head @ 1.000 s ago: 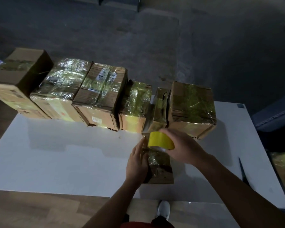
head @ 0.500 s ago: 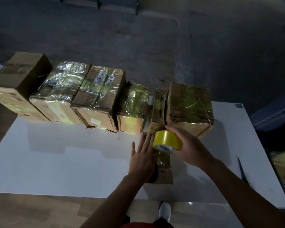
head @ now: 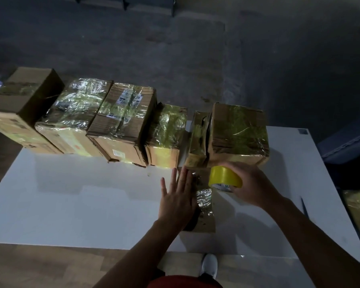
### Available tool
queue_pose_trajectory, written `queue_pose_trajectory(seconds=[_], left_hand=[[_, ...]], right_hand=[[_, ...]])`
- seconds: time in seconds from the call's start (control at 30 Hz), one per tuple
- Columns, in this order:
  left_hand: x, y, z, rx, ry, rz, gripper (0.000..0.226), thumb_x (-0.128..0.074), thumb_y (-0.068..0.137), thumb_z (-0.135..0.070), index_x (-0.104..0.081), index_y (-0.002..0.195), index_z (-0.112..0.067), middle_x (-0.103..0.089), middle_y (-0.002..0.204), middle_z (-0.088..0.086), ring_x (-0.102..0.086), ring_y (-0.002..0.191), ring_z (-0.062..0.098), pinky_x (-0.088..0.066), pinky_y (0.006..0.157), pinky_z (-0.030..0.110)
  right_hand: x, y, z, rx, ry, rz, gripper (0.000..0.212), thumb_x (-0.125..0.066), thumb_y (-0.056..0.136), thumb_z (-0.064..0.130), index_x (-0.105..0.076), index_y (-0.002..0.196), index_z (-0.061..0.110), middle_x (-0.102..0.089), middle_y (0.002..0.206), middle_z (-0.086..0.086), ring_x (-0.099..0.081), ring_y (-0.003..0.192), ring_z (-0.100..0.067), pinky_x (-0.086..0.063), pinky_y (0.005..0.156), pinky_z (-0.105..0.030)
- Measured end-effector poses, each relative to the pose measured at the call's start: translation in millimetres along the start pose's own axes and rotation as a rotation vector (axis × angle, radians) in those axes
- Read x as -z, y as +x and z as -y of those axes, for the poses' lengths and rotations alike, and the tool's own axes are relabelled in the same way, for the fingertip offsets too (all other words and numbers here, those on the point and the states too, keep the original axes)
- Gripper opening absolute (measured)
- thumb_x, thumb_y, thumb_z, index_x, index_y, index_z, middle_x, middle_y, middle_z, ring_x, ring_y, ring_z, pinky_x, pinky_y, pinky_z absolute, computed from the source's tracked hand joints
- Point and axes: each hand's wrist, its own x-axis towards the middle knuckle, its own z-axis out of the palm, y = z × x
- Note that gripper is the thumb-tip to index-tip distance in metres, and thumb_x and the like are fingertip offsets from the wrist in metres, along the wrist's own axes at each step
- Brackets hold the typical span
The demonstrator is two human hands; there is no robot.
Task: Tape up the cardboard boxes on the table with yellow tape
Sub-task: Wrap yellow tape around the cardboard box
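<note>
The step in hand appears to be the taping of the small, flat brown cardboard box (head: 205, 217) lying near the six o'clock edge of the white table (head: 81, 204); its top is glossy with film. The box is pressed down by the left hand (head: 178, 201), fingers straight and spread, pointing toward twelve o'clock. The roll of yellow tape (head: 224, 176) is gripped by the right hand (head: 253, 187), fingers curled over its rim, and is held at the box's twelve o'clock end, at about one o'clock from the left hand. Whether a strip runs from roll to box cannot be made out. Next, the tape would probably need to be drawn taut, smoothed flat and torn off. A row of larger taped cardboard boxes (head: 121, 123) is ranged along the twelve o'clock edge.
</note>
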Motion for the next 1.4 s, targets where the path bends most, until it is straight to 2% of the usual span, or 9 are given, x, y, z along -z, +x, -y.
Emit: queue_pose_trajectory(seconds=[0.1, 0.3, 0.47, 0.77, 0.87, 1.03, 1.13, 1.2, 1.4], left_hand=[[1, -2, -2, -0.234, -0.003, -0.157, 0.062, -0.076, 0.070, -0.031, -0.062, 0.126, -0.008, -0.059, 0.132, 0.013, -0.053, 0.124, 0.033, -0.051, 0.094, 0.046], [5, 2, -3, -0.361, -0.052, -0.143, 0.053, -0.061, 0.073, -0.021, -0.063, 0.125, -0.008, -0.064, 0.125, 0.009, -0.061, 0.115, 0.028, -0.051, 0.093, 0.037], [5, -1, -10, -0.286, -0.120, -0.111, 0.071, -0.080, 0.070, -0.019, -0.053, 0.135, -0.007, -0.061, 0.128, 0.011, -0.060, 0.117, 0.029, -0.047, 0.098, 0.042], [-3, 0, -8, -0.293, -0.058, -0.067, 0.067, -0.082, 0.069, -0.021, -0.059, 0.129, -0.005, -0.062, 0.128, 0.015, -0.058, 0.121, 0.032, -0.050, 0.097, 0.046], [-1, 1, -8, -0.294, -0.037, -0.049, 0.071, -0.082, 0.069, -0.020, -0.056, 0.132, -0.006, -0.060, 0.130, 0.014, -0.056, 0.123, 0.032, -0.047, 0.101, 0.044], [7, 7, -37, -0.109, -0.005, 0.085, 0.070, -0.042, 0.092, -0.048, -0.022, 0.150, -0.015, -0.031, 0.151, 0.010, -0.024, 0.141, 0.028, -0.019, 0.117, 0.046], [6, 6, -65, 0.065, -0.016, 0.167, 0.090, -0.049, 0.089, -0.052, 0.002, 0.153, -0.013, -0.015, 0.154, 0.019, -0.009, 0.145, 0.036, -0.010, 0.117, 0.057], [4, 7, -73, 0.107, -0.002, 0.202, 0.094, -0.055, 0.089, -0.039, 0.011, 0.152, -0.013, -0.007, 0.156, 0.021, -0.001, 0.146, 0.039, -0.005, 0.116, 0.059], [3, -2, -27, -0.044, 0.010, 0.044, 0.086, -0.058, 0.088, -0.040, -0.007, 0.154, -0.022, -0.006, 0.161, 0.013, -0.009, 0.146, 0.034, -0.009, 0.119, 0.050]], right_hand=[[0, 3, -4, 0.028, 0.012, -0.001, 0.068, -0.080, 0.066, 0.006, -0.058, 0.129, 0.015, -0.066, 0.116, -0.012, -0.063, 0.098, -0.032, -0.048, 0.078, -0.036], [-8, 1, -10, 0.015, 0.089, -0.024, 0.070, -0.080, 0.069, 0.009, -0.054, 0.133, 0.020, -0.061, 0.121, -0.010, -0.058, 0.104, -0.027, -0.044, 0.078, -0.031], [-6, -1, -10, 0.008, 0.115, -0.006, 0.070, -0.079, 0.073, 0.016, -0.050, 0.137, 0.024, -0.059, 0.123, -0.009, -0.058, 0.103, -0.025, -0.050, 0.077, -0.035], [-15, -21, -44, -0.072, -0.032, 0.065, 0.069, -0.080, 0.068, 0.015, -0.056, 0.132, 0.025, -0.066, 0.115, -0.003, -0.064, 0.097, -0.026, -0.043, 0.073, -0.026], [-27, -16, -50, -0.086, -0.006, 0.096, 0.065, -0.081, 0.071, 0.036, -0.057, 0.130, 0.021, -0.066, 0.111, -0.005, -0.064, 0.096, -0.027, -0.049, 0.074, -0.032], [-50, -2, -50, -0.016, -0.052, 0.099, 0.067, -0.078, 0.074, 0.044, -0.055, 0.133, 0.023, -0.067, 0.109, -0.007, -0.065, 0.096, -0.029, -0.049, 0.074, -0.034], [-59, 2, -51, -0.029, -0.131, 0.109, 0.073, -0.076, 0.073, 0.024, -0.047, 0.139, 0.026, -0.065, 0.117, -0.004, -0.062, 0.106, -0.029, -0.047, 0.081, -0.037], [-60, -1, -52, -0.058, -0.104, 0.103, 0.073, -0.075, 0.075, 0.032, -0.044, 0.140, 0.026, -0.064, 0.120, -0.003, -0.061, 0.108, -0.028, -0.048, 0.082, -0.038], [-68, -14, -39, -0.149, 0.124, 0.238, 0.057, -0.062, 0.074, 0.060, -0.045, 0.123, 0.037, -0.060, 0.114, 0.012, -0.061, 0.095, -0.013, -0.045, 0.072, -0.027]])
